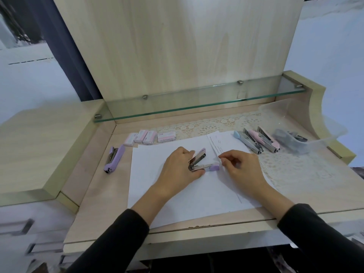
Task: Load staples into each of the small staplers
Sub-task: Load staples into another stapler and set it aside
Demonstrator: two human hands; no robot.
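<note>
mostly pale wood desk [98, 194], white paper [177, 198]

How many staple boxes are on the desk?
4, in a row beyond the paper: first box, second box, third box, then the labelled box rightmost. None looks hidden.

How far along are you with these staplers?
The purple stapler far left looks shut, perhaps done. The left hand holds an open stapler; the right hand is beside it, fingers curled. The blue stapler and pink stapler on the right lie open, probably waiting.
</note>
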